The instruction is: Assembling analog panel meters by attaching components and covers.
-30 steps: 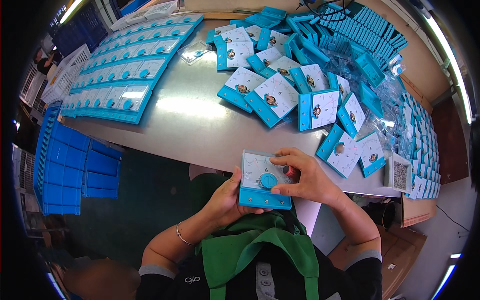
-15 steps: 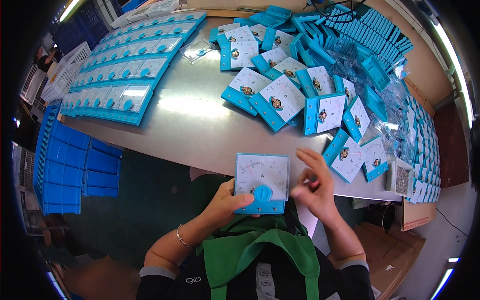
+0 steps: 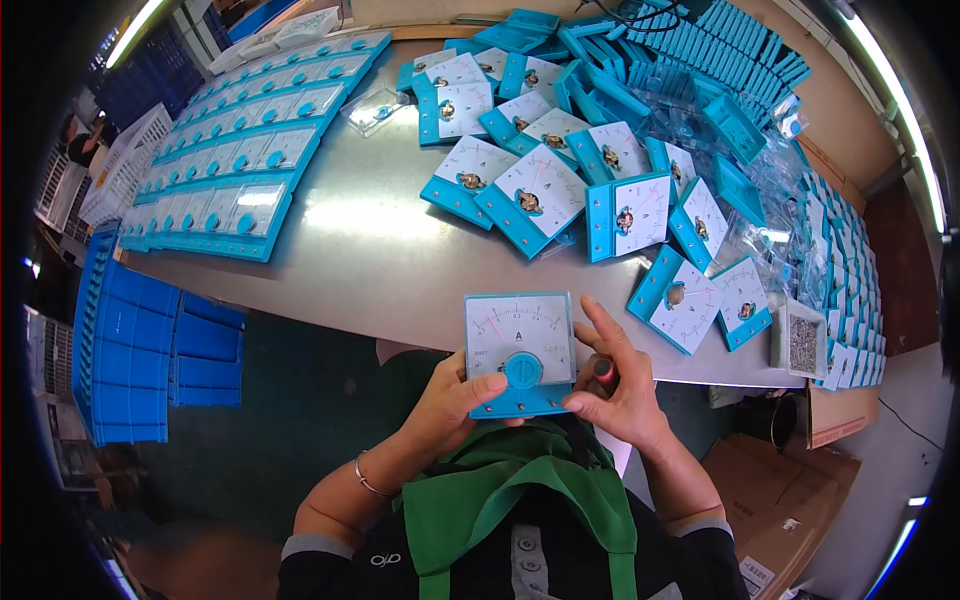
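My left hand (image 3: 447,402) grips a blue-framed ammeter (image 3: 518,335) by its lower left side, the thumb on the front near the round blue knob (image 3: 523,370). The meter has a white dial under a clear cover and faces up toward me. At its lower right corner is my right hand (image 3: 625,395), thumb against or very near the edge and index finger stretched out. A red, round-ended handle (image 3: 604,370) is tucked in that hand; the rest of this tool is hidden. Beyond the hands, several uncovered ammeters (image 3: 532,198) lie on the metal table (image 3: 380,225).
Rows of covered meters (image 3: 215,195) stand at the left of the table. Blue empty cases (image 3: 735,125) and clear covers (image 3: 775,235) pile up at the right, near a tray of small parts (image 3: 800,340). Blue crates (image 3: 120,345) stand below left. A loose clear cover (image 3: 375,108) lies at the back.
My right hand has come in against the meter's lower right corner, and the red handle in it shows more. The meter sits slightly higher in view, still in my left hand.
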Demonstrator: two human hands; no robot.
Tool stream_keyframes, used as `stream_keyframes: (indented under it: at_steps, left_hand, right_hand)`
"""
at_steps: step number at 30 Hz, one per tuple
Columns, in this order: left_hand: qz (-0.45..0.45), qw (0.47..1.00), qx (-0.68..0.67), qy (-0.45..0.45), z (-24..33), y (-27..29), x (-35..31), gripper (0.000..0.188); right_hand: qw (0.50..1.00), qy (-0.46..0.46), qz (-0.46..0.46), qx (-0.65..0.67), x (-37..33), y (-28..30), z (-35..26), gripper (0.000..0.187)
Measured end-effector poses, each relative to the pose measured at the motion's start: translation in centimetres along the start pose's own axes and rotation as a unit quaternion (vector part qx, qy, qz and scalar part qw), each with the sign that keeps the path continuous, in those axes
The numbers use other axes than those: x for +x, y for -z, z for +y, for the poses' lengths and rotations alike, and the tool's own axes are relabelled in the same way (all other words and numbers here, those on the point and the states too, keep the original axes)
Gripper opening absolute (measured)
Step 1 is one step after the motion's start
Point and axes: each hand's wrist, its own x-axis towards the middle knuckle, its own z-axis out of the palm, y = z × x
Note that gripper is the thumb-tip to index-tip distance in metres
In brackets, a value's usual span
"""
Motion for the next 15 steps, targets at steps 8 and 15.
stream_keyframes:
  at_steps: [8,15]
  left_hand:
    - [-0.014,0.999,0.021,0.026,-0.3,-0.2,-0.3,0.057]
    - [-0.029,0.999,0.027,0.033,-0.2,0.1,-0.5,0.062]
  right_hand:
    - [0.977,0.065,-0.016,-0.202,-0.1,-0.7,-0.5,0.076]
    - [0.974,0.107,-0.009,-0.199,-0.4,-1.1,0.0,0.076]
